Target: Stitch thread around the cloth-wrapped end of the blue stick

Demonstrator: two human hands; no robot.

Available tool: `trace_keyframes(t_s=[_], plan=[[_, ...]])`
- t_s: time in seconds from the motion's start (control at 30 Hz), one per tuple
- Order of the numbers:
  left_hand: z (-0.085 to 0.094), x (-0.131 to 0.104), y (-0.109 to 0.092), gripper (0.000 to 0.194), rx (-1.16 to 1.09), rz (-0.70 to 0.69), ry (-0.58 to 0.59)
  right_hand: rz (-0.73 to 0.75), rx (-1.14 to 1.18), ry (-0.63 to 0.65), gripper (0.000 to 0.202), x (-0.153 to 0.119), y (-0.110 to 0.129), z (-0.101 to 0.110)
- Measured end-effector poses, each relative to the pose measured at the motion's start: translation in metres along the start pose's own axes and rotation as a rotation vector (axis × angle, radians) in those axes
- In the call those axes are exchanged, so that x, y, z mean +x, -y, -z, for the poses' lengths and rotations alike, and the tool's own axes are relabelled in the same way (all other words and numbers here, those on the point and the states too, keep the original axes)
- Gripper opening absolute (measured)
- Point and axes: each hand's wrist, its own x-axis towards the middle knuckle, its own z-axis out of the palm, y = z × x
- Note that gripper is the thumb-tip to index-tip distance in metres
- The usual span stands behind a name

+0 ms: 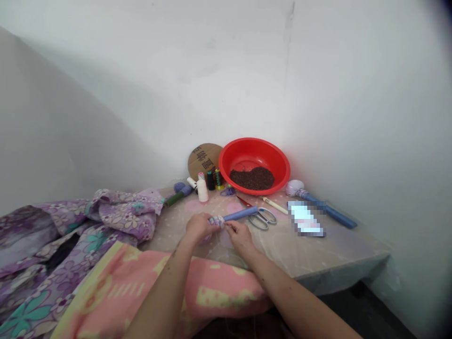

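My left hand [198, 227] is closed around the patterned cloth end of a blue stick [242, 213], whose other end points right and slightly up. The cloth [216, 220] is gathered tightly round the stick, and the part inside my palm is hidden. Just beneath that gathered cloth, my right hand [240, 235] has its fingertips pinched together. Whatever they hold is too small to make out. Grey-handled scissors [260, 220] lie right behind the stick's free end. A similar blue stick [332, 211] with a round cloth head [294, 187] rests at the right.
A red basin [254, 143] holding dark grains [252, 179] stands against the wall by a cardboard disc [201, 157]. Several thread spools [202, 190] stand nearby. A cream-coloured tool [275, 205] and a phone [305, 219] lie right; floral fabric [116, 212] and a pink-yellow cloth [226, 282] lie left and in front.
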Motion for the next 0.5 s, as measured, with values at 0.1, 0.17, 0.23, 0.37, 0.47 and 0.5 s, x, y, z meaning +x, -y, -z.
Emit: trace_keyframes(t_s=[0.1,0.17,0.23,0.37,0.47,0.5], plan=[[0.0049,-0.0013,0.0004,0.038,0.004,-0.041,0.027,0.009,0.007,0.009,0.026,-0.0004,0.0014,0.0005],[0.0076,-0.0020,0.0004,0.035,0.012,-0.053,0.042,0.012,0.020,0.021,0.026,-0.0006,0.0017,0.0006],[0.0091,-0.0023,0.0001,0.034,0.020,-0.057,0.051,0.018,0.034,0.036,0.026,-0.0008,0.0013,0.0002],[0.0088,-0.0017,-0.0007,0.035,0.028,-0.054,0.048,0.041,0.029,0.051,0.026,-0.0020,0.0010,-0.0008],[0.0078,-0.0014,-0.0010,0.036,0.034,-0.044,0.044,0.052,0.002,0.054,0.026,-0.0038,0.0032,-0.0001],[0.0076,-0.0015,-0.0012,0.036,0.036,-0.041,0.044,0.057,-0.006,0.057,0.026,-0.0045,0.0042,0.0003]])
